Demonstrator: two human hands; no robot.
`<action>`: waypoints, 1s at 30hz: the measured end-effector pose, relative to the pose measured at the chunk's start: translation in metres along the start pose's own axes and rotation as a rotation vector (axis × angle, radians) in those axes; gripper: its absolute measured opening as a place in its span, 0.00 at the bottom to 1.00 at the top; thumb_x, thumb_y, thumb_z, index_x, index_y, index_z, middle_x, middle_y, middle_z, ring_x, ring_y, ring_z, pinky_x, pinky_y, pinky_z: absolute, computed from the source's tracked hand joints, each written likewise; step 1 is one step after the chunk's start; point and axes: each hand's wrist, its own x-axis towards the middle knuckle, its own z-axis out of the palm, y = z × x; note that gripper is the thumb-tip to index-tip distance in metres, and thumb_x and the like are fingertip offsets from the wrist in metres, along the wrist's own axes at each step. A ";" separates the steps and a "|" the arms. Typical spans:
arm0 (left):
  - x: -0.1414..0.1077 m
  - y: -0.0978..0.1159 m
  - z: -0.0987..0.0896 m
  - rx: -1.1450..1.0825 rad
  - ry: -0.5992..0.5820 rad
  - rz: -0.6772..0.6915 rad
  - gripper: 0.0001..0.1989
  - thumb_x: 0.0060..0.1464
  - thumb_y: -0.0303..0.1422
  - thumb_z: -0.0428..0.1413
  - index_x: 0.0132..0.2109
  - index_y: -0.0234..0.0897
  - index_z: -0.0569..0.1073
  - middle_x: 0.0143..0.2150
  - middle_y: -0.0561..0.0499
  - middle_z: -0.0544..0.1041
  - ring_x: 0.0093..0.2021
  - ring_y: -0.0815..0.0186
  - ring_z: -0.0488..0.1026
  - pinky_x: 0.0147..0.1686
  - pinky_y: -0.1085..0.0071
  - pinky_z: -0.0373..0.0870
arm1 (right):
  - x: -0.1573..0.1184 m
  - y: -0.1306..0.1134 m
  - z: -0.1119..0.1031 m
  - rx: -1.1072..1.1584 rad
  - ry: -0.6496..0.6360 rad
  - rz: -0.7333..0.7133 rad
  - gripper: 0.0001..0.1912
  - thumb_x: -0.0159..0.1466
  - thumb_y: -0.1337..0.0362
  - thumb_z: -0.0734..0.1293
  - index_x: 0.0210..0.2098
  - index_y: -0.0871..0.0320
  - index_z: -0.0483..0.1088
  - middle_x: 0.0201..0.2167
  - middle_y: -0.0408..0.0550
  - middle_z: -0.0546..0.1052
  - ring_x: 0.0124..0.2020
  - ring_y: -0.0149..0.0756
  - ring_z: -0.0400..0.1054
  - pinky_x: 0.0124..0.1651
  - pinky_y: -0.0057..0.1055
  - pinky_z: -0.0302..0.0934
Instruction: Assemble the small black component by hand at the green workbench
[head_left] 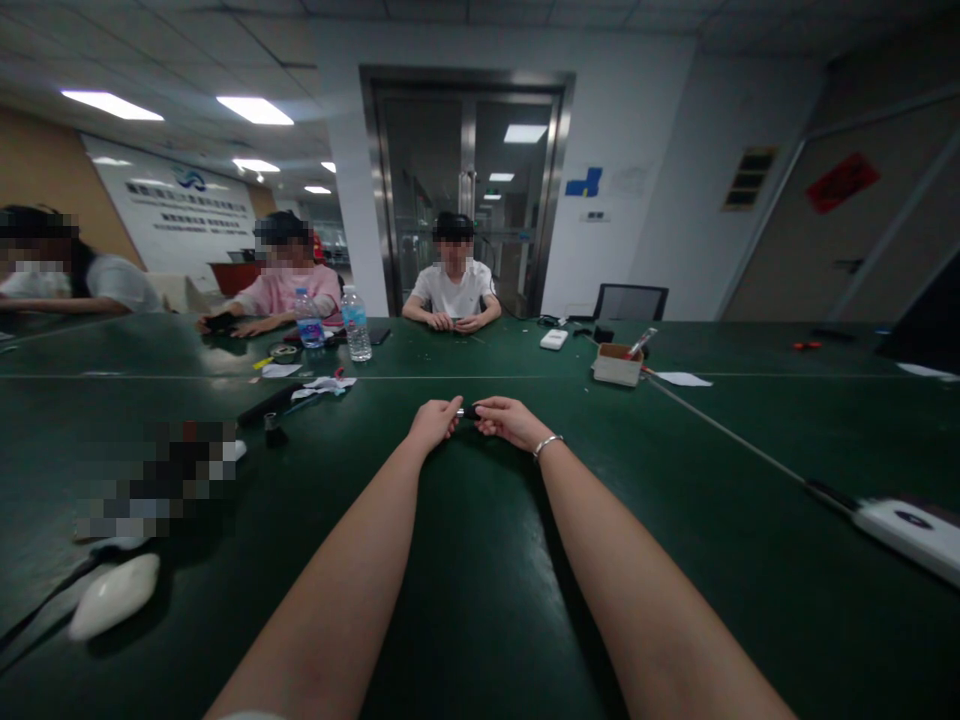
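Note:
Both arms reach forward over the dark green table (480, 560), and the hands meet near its middle. Between them is a small black piece with a silvery end (469, 412), too small to name for certain. My left hand (435, 424) is closed, its thumb and fingers pinching the silvery end. From the other side, my right hand (513, 422) grips the black part with its fingertips. Fingers cover much of the piece. A metal bracelet (548, 446) is on the right wrist.
To the left stand two water bottles (356, 324), a small dark holder (274, 430) and a white mouse-shaped object (116, 597). A small box (617, 365) with tools lies ahead right, and a white power strip (911, 532) at far right. Several people sit across the table.

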 end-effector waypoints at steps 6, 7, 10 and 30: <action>0.002 -0.004 0.003 -0.099 -0.041 0.010 0.24 0.51 0.52 0.46 0.28 0.34 0.69 0.19 0.54 0.67 0.17 0.73 0.63 0.18 0.76 0.58 | 0.002 0.001 0.000 -0.028 0.020 0.008 0.04 0.60 0.71 0.66 0.33 0.67 0.67 0.19 0.49 0.74 0.19 0.26 0.68 0.24 0.20 0.66; 0.002 -0.004 0.003 -0.110 -0.046 0.010 0.23 0.51 0.51 0.46 0.28 0.34 0.69 0.19 0.54 0.66 0.17 0.73 0.63 0.18 0.76 0.57 | 0.002 0.001 0.000 -0.035 0.021 0.007 0.04 0.60 0.71 0.66 0.32 0.67 0.67 0.19 0.49 0.74 0.19 0.26 0.68 0.24 0.20 0.66; 0.003 -0.005 0.004 -0.118 -0.049 0.012 0.22 0.52 0.50 0.46 0.29 0.34 0.68 0.19 0.55 0.65 0.18 0.73 0.63 0.18 0.76 0.58 | 0.003 0.002 0.000 -0.048 0.028 0.001 0.04 0.60 0.70 0.67 0.32 0.67 0.67 0.18 0.49 0.74 0.19 0.26 0.68 0.23 0.20 0.65; 0.009 0.001 0.008 -0.020 -0.016 -0.033 0.26 0.54 0.52 0.42 0.24 0.35 0.68 0.18 0.53 0.67 0.17 0.71 0.62 0.21 0.74 0.56 | 0.003 0.007 -0.007 0.058 -0.026 -0.069 0.10 0.56 0.73 0.70 0.38 0.65 0.69 0.25 0.49 0.75 0.25 0.29 0.72 0.29 0.24 0.68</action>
